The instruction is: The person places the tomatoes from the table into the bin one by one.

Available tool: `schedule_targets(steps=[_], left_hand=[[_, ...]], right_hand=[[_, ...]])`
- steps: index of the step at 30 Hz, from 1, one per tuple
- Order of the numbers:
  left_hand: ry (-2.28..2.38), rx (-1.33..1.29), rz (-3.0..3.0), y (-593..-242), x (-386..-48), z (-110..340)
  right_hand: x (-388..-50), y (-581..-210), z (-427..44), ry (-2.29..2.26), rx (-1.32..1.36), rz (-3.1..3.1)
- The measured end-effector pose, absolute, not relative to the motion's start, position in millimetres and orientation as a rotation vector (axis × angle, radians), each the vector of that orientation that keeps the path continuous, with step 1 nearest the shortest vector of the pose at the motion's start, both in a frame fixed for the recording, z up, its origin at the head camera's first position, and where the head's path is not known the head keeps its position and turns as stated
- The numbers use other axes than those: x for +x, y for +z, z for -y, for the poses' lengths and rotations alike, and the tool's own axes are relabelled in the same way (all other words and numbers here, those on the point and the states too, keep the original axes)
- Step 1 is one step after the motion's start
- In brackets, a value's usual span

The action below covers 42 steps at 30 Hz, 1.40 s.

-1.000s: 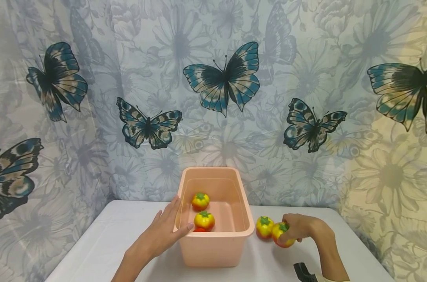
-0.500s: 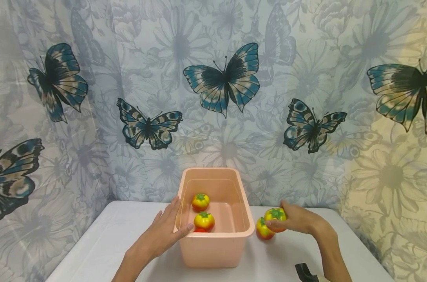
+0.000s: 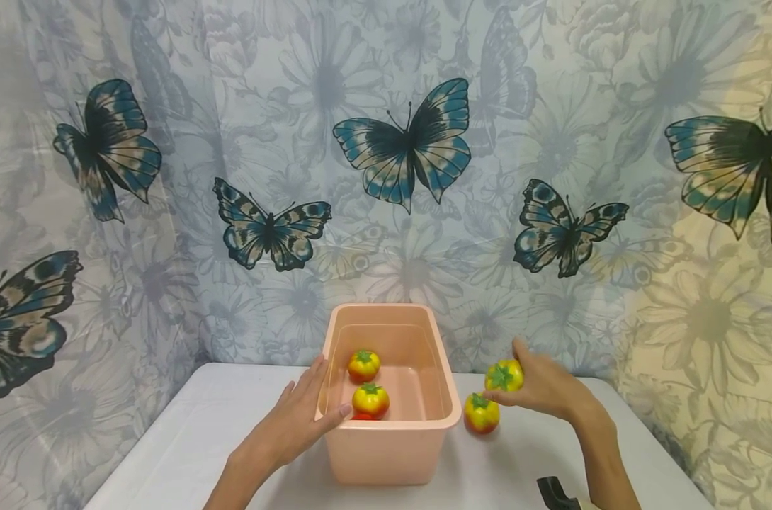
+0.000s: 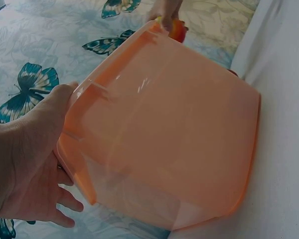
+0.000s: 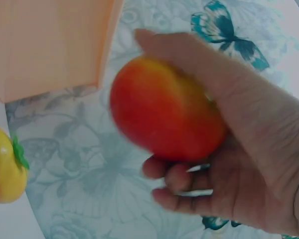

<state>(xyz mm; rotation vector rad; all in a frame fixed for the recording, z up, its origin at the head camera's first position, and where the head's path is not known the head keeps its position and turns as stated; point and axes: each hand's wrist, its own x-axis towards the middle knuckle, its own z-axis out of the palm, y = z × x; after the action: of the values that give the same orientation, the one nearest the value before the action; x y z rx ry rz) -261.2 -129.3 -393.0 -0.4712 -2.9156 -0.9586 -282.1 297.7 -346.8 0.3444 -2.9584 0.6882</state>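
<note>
My right hand (image 3: 545, 382) holds a red-and-yellow persimmon (image 3: 504, 375) with a green leafy top, raised off the table to the right of the bin. In the right wrist view, thumb and fingers are around that persimmon (image 5: 164, 109). A second persimmon (image 3: 481, 414) sits on the table just below it, beside the bin. My left hand (image 3: 290, 411) rests with extended fingers on the left rim of the peach plastic bin (image 3: 386, 453), its thumb by the front corner. Inside the bin lie two persimmons, one farther back (image 3: 363, 366) and one nearer (image 3: 370, 401); a red patch shows below the nearer one.
The bin stands at the middle of a white-covered table (image 3: 195, 425). Behind and at both sides hangs a butterfly-print cloth (image 3: 418, 255). A black strap (image 3: 554, 492) shows near the right forearm.
My right hand has lifted its persimmon from the table and carried it up and slightly away from me. The left hand and the bin stay where they were.
</note>
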Motion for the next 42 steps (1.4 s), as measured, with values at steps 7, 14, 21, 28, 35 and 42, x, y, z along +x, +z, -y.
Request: schedule_targets(steps=[7, 14, 21, 28, 35, 42], left_hand=[[-0.949, -0.473, 2.916, -393, -262, 129], [-0.953, -0.478, 2.916, -393, -262, 129], [-0.955, -0.477, 2.914, -393, -262, 129], [-0.938, -0.481, 2.911, -394, -262, 129], [-0.943, -0.477, 2.912, -395, -263, 129], [-0.942, -0.462, 2.923, -394, -264, 128]], right_hand=[[-279, -342, -295, 0.576, 0.282, 2.764], [-277, -340, -288, 0.412, 0.265, 2.578], [-271, -338, -284, 0.352, 0.348, 2.358], [-267, -336, -282, 0.365, 0.374, 2.210], [-263, -334, -281, 0.379, 0.367, 2.192], [-261, -333, -281, 0.398, 0.350, 2.186]])
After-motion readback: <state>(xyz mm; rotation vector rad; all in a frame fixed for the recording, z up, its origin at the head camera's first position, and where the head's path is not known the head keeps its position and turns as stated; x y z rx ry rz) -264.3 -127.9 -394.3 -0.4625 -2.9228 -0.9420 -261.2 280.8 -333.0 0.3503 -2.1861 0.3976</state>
